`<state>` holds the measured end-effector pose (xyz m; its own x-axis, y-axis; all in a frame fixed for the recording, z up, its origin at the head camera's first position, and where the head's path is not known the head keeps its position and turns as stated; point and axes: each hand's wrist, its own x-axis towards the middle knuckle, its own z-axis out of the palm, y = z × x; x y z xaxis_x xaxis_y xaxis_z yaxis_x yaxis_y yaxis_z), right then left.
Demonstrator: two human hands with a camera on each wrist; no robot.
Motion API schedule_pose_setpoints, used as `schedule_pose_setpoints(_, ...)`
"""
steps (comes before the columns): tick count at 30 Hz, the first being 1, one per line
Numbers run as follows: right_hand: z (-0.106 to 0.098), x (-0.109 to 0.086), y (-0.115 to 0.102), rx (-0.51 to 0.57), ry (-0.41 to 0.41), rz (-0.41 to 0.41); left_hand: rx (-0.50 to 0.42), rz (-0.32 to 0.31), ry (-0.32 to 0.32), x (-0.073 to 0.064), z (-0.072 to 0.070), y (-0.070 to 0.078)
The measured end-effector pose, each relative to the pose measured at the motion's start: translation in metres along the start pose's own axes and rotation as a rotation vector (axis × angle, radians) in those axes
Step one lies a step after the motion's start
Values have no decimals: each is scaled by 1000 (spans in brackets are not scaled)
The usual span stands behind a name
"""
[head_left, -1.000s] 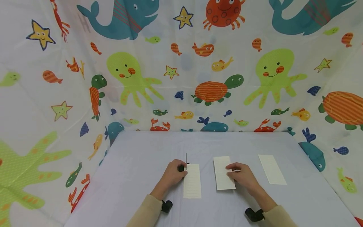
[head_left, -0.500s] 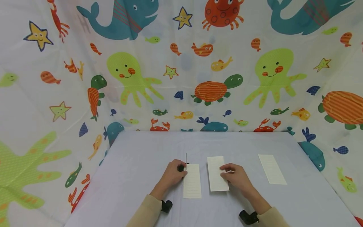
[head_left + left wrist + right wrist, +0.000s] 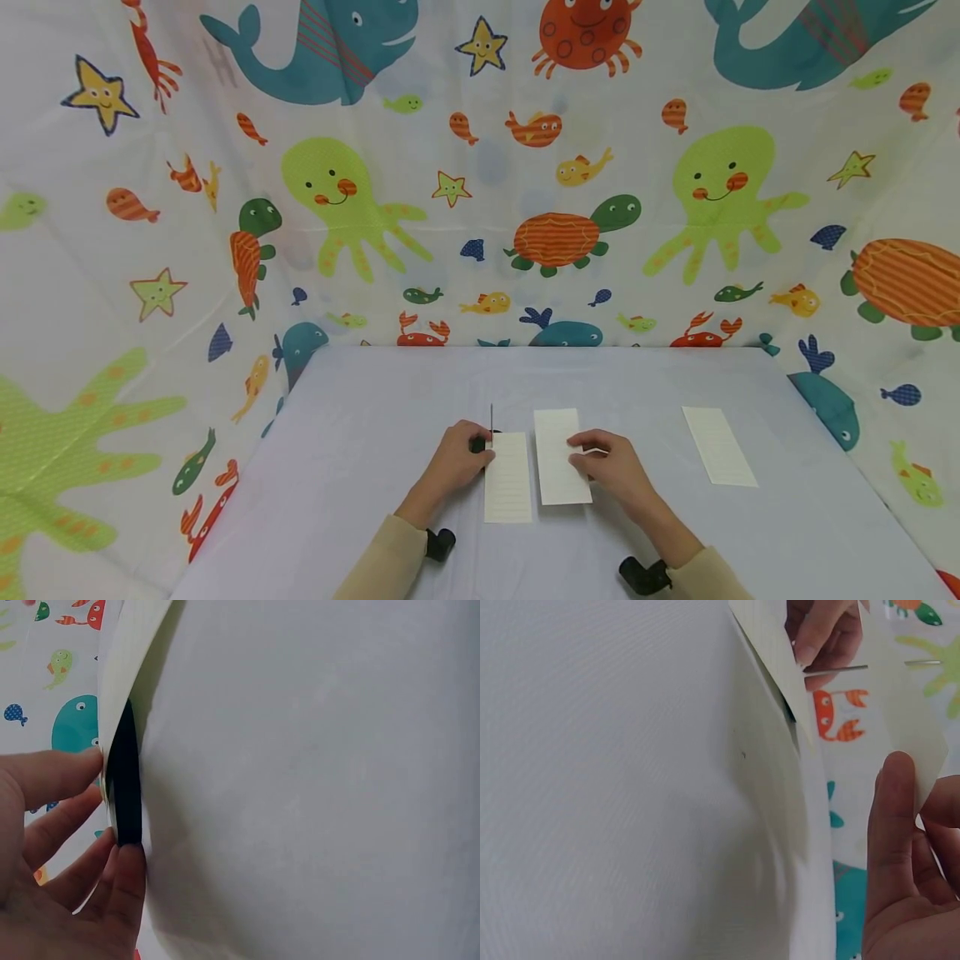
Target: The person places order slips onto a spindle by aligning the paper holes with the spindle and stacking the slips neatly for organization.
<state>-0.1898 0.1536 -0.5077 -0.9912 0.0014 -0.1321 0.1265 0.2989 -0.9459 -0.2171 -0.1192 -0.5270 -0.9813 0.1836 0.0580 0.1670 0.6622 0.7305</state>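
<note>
At the table's middle my left hand pinches a black binder clip at the upper left corner of a lined paper sheet. The clip's thin metal handle sticks up past the sheet's top edge. In the left wrist view the thumb lies along the paper edge and fingertips support the clip's dark wedge-shaped body. Just right of it, my right hand pinches a second paper sheet by its right edge, thumb and fingers on opposite faces. That sheet is raised, its shadow below, a narrow gap from the first.
A third lined sheet lies flat on the right of the white-covered table. A curtain printed with sea animals stands behind and at both sides. Black wrist cameras sit at both sleeves.
My right hand has carried its paper sheet leftward, closer to the sheet at my left hand. The left hand, its clip and the far right sheet have stayed in place.
</note>
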Motion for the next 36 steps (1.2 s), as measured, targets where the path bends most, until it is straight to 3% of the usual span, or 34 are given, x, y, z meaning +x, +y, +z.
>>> schedule_pose_setpoints(6,4,-2,-6,44,-10,-21,10,5,12,-1,-1,2)
schedule_pose_setpoints(21,13,-3,-16,71,-5,-60,-9,-63,42,0,-9,9)
schedule_pose_setpoints(27,16,-5,-27,91,-7,-55,-54,-27,73,1,-16,10)
schedule_pose_setpoints(36,23,-6,-43,115,-3,-97,-111,19,186,5,-26,18)
